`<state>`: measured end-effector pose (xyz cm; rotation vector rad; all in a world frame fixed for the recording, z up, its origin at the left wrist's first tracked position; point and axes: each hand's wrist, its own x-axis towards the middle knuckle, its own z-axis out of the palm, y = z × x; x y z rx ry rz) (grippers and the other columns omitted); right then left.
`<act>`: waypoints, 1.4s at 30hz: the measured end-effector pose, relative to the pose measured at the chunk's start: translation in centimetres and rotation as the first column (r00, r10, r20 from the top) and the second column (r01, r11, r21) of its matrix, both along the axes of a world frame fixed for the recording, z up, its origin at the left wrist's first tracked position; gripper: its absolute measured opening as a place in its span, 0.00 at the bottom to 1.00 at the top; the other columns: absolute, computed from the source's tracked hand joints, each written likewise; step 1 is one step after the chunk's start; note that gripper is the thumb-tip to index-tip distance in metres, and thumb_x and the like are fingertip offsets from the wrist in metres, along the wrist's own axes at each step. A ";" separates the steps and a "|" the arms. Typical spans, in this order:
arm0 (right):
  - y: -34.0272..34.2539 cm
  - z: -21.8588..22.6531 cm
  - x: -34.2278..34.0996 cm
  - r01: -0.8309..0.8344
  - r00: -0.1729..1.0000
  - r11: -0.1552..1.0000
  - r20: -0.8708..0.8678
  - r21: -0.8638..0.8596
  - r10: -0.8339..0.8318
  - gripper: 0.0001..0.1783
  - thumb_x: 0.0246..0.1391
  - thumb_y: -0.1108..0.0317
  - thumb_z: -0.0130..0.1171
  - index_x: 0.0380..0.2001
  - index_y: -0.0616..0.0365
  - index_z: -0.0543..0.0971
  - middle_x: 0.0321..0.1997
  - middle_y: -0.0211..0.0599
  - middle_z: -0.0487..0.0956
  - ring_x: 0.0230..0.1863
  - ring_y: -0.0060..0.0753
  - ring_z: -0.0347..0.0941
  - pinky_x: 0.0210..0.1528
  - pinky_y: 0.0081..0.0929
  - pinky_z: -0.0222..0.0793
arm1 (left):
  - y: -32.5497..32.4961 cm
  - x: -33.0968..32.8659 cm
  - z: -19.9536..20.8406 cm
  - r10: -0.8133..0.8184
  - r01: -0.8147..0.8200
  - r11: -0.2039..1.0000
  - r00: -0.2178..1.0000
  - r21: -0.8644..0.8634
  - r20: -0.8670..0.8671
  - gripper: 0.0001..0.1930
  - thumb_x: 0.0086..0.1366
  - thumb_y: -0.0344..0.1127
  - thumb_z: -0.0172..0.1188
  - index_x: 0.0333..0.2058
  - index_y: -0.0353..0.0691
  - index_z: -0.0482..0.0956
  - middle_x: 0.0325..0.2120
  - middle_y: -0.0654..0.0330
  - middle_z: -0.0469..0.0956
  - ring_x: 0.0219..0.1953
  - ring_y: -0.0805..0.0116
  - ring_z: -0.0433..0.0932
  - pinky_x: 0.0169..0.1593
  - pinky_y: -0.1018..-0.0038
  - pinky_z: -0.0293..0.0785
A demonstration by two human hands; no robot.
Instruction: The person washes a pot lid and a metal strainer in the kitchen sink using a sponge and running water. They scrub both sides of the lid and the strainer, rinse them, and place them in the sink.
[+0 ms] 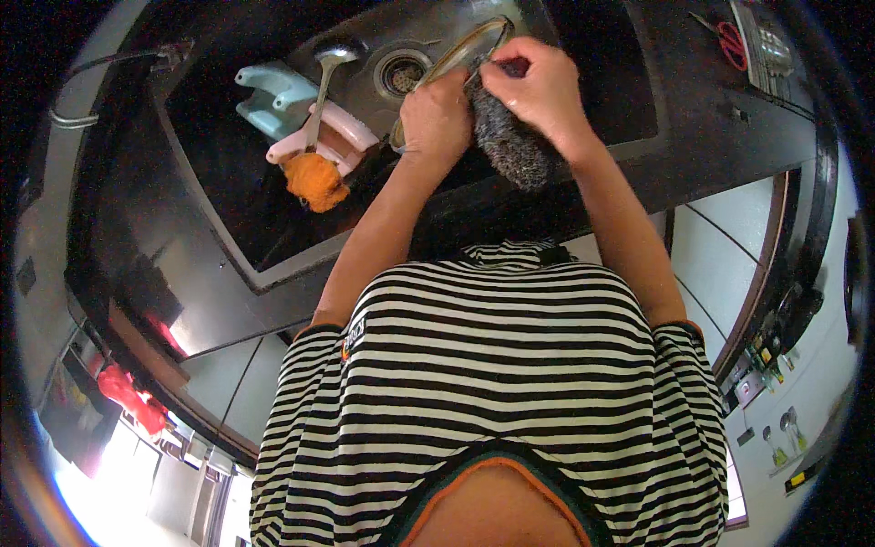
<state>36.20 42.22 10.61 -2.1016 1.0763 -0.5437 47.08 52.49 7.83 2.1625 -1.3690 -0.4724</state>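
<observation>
**Grey scrubber [513, 150] over the sink [447, 20], R hand [538, 87] nearest**

R hand's thumb + fingers are nipped tight on the scrubber's top end; the rest hangs below, toward the person. Its long axis runs from the fingertips down and a bit to the R. L hand [436, 114] is closed too, just L of the scrubber, prob gripping the rimmed thing [469, 47] (lid or dish, can't tell bc it's nearly edge-on). That one's axis goes lower L to upper R, passing behind the L hand, far end near the R knuckles. Can't tell if L fingertips touch the scrubber. FWIW, well L of both hands: ladle [324, 87], pink piece [351, 123], blue piece [278, 87], orange cloth [315, 180].
</observation>
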 end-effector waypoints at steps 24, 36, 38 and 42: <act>-2.6 -2.7 -0.3 0.062 0.998 0.990 -0.012 -0.125 -0.064 0.12 0.40 0.59 0.67 0.27 0.55 0.82 0.25 0.35 0.81 0.25 0.30 0.77 0.31 0.25 0.72 | 0.4 0.1 0.6 -0.029 0.028 0.994 1.000 0.106 0.010 0.18 0.46 0.34 0.62 0.39 0.46 0.78 0.27 0.50 0.79 0.29 0.48 0.79 0.34 0.57 0.76; -2.9 -2.1 -0.3 -0.001 1.000 0.996 -0.030 -0.093 -0.002 0.11 0.40 0.62 0.66 0.27 0.55 0.82 0.24 0.35 0.80 0.24 0.30 0.77 0.30 0.25 0.71 | 0.6 0.3 0.3 0.000 -0.004 0.995 0.999 0.102 0.036 0.19 0.44 0.40 0.67 0.38 0.46 0.78 0.25 0.51 0.79 0.30 0.49 0.79 0.35 0.58 0.76; -0.3 -0.6 -0.1 -0.051 0.998 0.997 0.039 -0.058 0.054 0.12 0.39 0.60 0.66 0.27 0.55 0.82 0.22 0.38 0.80 0.22 0.33 0.76 0.29 0.28 0.72 | 0.8 0.5 -0.4 -0.011 -0.001 0.989 0.997 0.146 0.078 0.19 0.44 0.40 0.68 0.37 0.46 0.78 0.25 0.51 0.79 0.30 0.49 0.79 0.35 0.58 0.76; -1.5 -1.4 -0.5 0.004 1.000 0.994 0.003 -0.107 -0.004 0.10 0.40 0.61 0.65 0.25 0.55 0.82 0.23 0.40 0.80 0.24 0.37 0.77 0.30 0.30 0.73 | 0.5 0.3 0.4 -0.031 0.027 0.995 0.999 0.099 0.041 0.14 0.47 0.35 0.63 0.36 0.45 0.78 0.24 0.50 0.79 0.28 0.48 0.79 0.34 0.58 0.76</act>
